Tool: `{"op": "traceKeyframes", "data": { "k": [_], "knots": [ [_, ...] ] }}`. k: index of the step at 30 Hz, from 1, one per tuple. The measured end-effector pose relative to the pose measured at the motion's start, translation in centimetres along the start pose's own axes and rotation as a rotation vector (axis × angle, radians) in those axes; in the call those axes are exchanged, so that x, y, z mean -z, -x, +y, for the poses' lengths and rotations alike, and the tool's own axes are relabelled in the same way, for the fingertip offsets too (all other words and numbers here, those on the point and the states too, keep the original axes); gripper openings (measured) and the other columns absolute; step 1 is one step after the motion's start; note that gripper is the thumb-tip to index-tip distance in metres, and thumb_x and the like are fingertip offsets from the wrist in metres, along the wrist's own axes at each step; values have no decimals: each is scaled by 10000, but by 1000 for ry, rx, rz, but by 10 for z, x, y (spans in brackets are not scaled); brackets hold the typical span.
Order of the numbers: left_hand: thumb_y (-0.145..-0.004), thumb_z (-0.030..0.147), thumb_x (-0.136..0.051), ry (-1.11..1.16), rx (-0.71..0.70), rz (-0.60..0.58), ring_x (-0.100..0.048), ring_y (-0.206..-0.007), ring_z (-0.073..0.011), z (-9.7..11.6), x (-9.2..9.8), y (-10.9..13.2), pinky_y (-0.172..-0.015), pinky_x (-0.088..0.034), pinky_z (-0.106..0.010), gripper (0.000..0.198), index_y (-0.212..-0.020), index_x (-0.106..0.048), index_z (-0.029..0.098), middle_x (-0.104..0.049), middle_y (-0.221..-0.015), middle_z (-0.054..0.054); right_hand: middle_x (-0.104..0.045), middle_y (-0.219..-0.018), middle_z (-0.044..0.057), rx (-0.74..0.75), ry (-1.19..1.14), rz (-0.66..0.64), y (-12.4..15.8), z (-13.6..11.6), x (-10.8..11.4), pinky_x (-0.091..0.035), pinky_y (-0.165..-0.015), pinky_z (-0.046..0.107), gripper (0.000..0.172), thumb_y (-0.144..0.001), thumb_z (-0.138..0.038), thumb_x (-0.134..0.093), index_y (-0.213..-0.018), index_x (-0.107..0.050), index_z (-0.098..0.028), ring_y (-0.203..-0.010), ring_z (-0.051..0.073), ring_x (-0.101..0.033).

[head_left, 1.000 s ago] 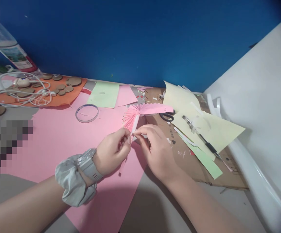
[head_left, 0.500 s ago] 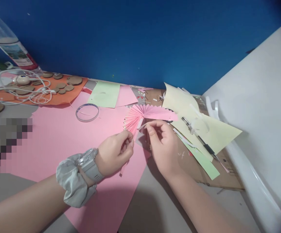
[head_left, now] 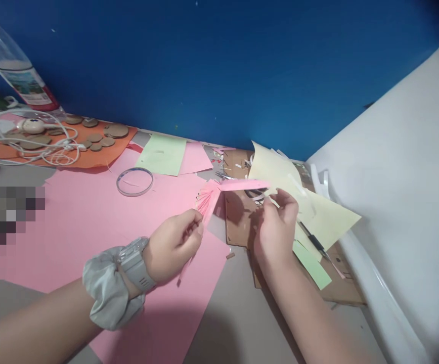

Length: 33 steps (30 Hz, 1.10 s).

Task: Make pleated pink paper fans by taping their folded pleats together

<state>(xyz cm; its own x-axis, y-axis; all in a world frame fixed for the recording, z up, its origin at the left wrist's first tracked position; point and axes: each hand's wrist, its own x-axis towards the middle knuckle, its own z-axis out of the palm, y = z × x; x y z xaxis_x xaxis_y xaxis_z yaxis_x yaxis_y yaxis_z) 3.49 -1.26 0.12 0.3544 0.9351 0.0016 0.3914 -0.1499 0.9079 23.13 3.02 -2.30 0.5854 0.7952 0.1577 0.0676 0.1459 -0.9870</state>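
My left hand (head_left: 176,245), with a grey watch and a pale scrunchie at the wrist, is closed on the lower end of a pleated pink paper fan (head_left: 208,198). One flap of the fan sticks out to the right, its pleats pressed together. To the right of it, above the cardboard, my right hand (head_left: 278,222) is pinched at thumb and forefinger on a thin pale strip (head_left: 270,192), partly hidden by the fingers. Scissors (head_left: 225,175) lie partly under the fan's flap, with dark handles showing behind.
A large pink sheet (head_left: 159,202) bears a tape ring (head_left: 135,182). At right are cardboard (head_left: 238,222), cream paper (head_left: 329,215), a pen (head_left: 312,236) and a green strip (head_left: 312,265). White earphones (head_left: 33,126), cardboard discs (head_left: 117,131) and a bottle (head_left: 26,83) stand back left.
My right hand has moved right, away from the fan, with the pale strip in its fingers. The fan has folded narrower, and my left hand keeps its hold with a slight shift.
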Motion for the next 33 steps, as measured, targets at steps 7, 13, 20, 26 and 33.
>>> {"op": "traceKeyframes", "data": {
  "k": [7,13,20,26,33],
  "knots": [
    [-929,284,-309,270,-5,34,-469,-501,-92,-3,0,2,-518,-406,-236,173,-812,-400,196,-468,-593,48,-511,-714,-1,254,247,-332,29,-23,-2,-417,-663,265,295,-938,-352,-333,-823,-572,-222,-706,140,-512],
    [-895,228,-375,-56,-122,69,-507,-617,-116,-2,-2,2,-613,-420,-257,85,-876,-445,183,-539,-709,4,-523,-794,-8,186,258,-724,55,-30,-7,-436,-670,268,158,-928,-330,-384,-909,-497,-221,-724,130,-523],
    [-915,265,-329,-219,-112,0,-562,-693,-147,0,-3,2,-665,-430,-287,160,-935,-463,179,-608,-838,-42,-561,-987,17,120,245,-697,58,-35,-11,-450,-772,284,139,-916,-310,-426,-1025,-488,-249,-898,143,-555],
    [-918,297,-344,-262,-90,-14,-563,-701,-163,0,-5,0,-653,-420,-301,177,-961,-473,183,-609,-806,-30,-577,-882,6,126,280,-752,55,-37,-9,-471,-713,272,137,-919,-305,-417,-926,-531,-230,-824,133,-572],
    [-866,239,-413,-214,-85,-24,-575,-684,-151,-2,-5,-2,-622,-438,-277,90,-900,-463,172,-608,-800,-35,-499,-1006,45,315,403,-770,53,-37,-8,-487,-711,247,142,-894,-275,-465,-985,-562,-226,-951,148,-520]
  ]
}}
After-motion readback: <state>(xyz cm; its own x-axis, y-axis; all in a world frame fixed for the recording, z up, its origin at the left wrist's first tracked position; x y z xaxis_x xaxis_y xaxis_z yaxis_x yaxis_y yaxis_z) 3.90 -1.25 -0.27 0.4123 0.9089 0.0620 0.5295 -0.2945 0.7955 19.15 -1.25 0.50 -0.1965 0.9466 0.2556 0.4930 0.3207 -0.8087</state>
